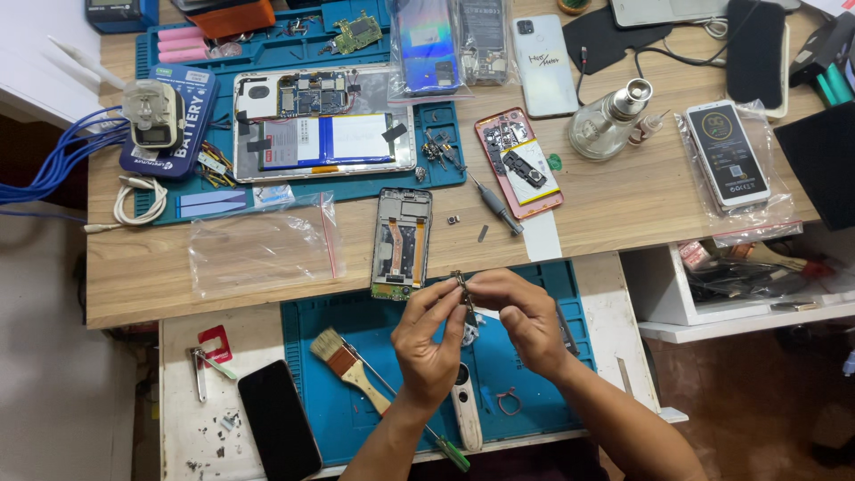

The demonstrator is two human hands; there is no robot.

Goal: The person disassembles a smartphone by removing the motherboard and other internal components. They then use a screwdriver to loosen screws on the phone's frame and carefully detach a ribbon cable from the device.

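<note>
Pinching small part [461, 287] between fingertips of left hand [429, 334] and right hand [519, 313], both closed on it, above blue mat [356, 419], near brush [349, 363].

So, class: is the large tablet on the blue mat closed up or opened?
Opened. The tablet lies with its back cover off, so its circuit board and white battery are exposed.
</note>
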